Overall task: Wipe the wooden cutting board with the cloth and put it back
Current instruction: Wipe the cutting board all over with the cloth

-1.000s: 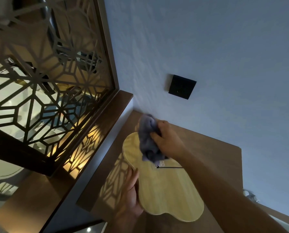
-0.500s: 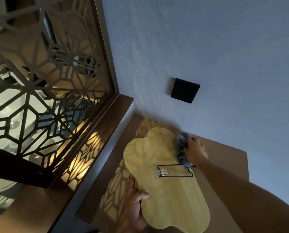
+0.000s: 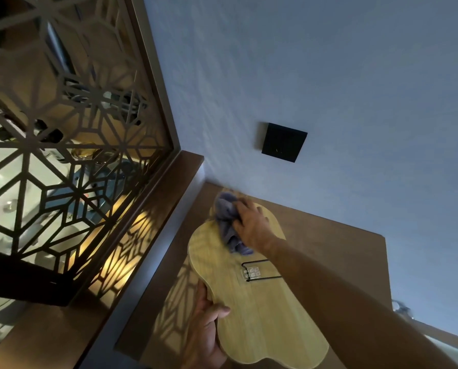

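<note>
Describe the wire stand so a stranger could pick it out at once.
Find the pale board lying on the brown counter below the wall. Near its middle, just under the right hand and its cloth, sits the wire stand: a thin black loop, the only dark line on the board.

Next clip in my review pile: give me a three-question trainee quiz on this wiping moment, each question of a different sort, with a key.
1. True or false: the right hand presses the cloth near the far end of the cutting board.
2. Multiple choice: where is the left hand on the board? A) its near left edge B) its far end C) on the wire stand
3. Fill in: the dark square plate is mounted on the ____.

Key: 1 true; 2 A; 3 wall.
</note>
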A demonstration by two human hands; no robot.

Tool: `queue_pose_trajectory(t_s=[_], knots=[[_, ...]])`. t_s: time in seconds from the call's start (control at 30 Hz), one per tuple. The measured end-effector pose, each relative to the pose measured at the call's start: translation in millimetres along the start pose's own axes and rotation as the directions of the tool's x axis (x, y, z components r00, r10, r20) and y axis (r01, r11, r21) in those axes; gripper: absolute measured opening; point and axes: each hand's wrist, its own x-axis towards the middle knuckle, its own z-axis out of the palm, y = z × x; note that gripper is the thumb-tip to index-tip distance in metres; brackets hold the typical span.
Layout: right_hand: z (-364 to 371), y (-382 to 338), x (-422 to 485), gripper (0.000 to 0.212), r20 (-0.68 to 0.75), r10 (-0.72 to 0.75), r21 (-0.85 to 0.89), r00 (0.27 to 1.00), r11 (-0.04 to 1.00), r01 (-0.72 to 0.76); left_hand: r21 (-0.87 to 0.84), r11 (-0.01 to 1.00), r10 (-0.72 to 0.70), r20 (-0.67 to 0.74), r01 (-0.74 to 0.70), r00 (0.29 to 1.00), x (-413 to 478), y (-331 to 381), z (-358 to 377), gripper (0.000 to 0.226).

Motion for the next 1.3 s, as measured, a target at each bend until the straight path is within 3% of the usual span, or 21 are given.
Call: queue_pose_trajectory(t_s=[0.17,0.3,0.37,0.43,0.5,0.6,0.7,0.77,0.9,1.0,1.07,1.13,1.23,1.3], knots=[[-13.6,77.1,-6.7,0.042,-0.034,0.400,-0.073,0.916,0.913,-0.401,0.057,0.998,-0.024,0.003,0.024,1.000,-6.1,4.3,-0.2,0.100],[-29.7,103.5,-16.6,0.039,-0.147,0.388,-0.238,0.910,0.879,-0.413,0.056,0.997,-0.054,-0.020,0.055,0.998,-8.4,4.8,-1.3,0.101],[-34.3,83.9,-13.6,0.034,-0.231,0.311,-0.117,0.922,0.932,-0.344,0.034,0.997,-0.072,-0.011,0.073,0.997,-9.6,6.8,-0.1,0.089],[-34.1,47.7,-11.6,0.035,-0.252,0.127,0.023,0.959,0.992,-0.125,-0.002,0.995,-0.098,-0.039,0.098,0.994,-7.0,5.3,0.0,0.085],[-27.1,7.0,-15.1,0.040,-0.195,-0.078,0.126,0.978,0.987,0.104,-0.041,0.994,-0.099,-0.055,0.097,0.994,-4.7,2.6,-1.5,0.085],[-4.2,-27.5,-21.7,0.040,-0.048,-0.175,0.165,0.983,0.970,0.180,-0.036,0.997,-0.075,-0.036,0.073,0.997,-3.8,1.1,-0.8,0.085],[6.5,-14.5,-17.6,0.043,-0.031,-0.047,0.048,0.998,0.998,0.049,0.028,0.998,-0.062,-0.029,0.063,0.998,-2.1,1.5,-3.1,0.103],[5.1,9.3,-14.4,0.046,-0.062,0.074,0.005,0.995,0.997,-0.074,0.043,0.998,-0.047,-0.013,0.048,0.999,-0.9,1.1,-6.0,0.103],[-4.9,71.9,-20.0,0.042,-0.093,0.357,-0.062,0.930,0.930,-0.363,0.061,0.997,-0.043,0.040,0.041,0.998,1.7,-3.1,-12.3,0.101],[-21.4,102.3,-32.6,0.035,-0.155,0.399,-0.135,0.904,0.898,-0.420,0.062,0.997,-0.043,0.097,0.037,0.994,0.7,-4.3,-14.0,0.096],[-34.4,104.9,-44.6,0.032,-0.297,0.360,-0.055,0.884,0.918,-0.392,0.050,0.997,-0.064,0.118,0.058,0.991,-0.1,-4.8,-16.4,0.093],[-46.4,92.6,-61.3,0.030,-0.400,0.280,0.109,0.873,0.960,-0.258,0.048,0.997,-0.072,0.120,0.067,0.990,-0.1,-4.3,-19.1,0.093],[-53.1,52.1,-102.3,0.032,-0.378,0.066,0.256,0.924,0.966,0.036,0.024,0.997,-0.077,0.121,0.075,0.990,1.7,-7.5,-20.2,0.094],[-42.4,22.8,-131.1,0.039,-0.263,-0.065,0.259,0.962,0.956,0.135,-0.019,0.996,-0.086,0.141,0.089,0.986,3.0,-9.1,-22.0,0.094]])
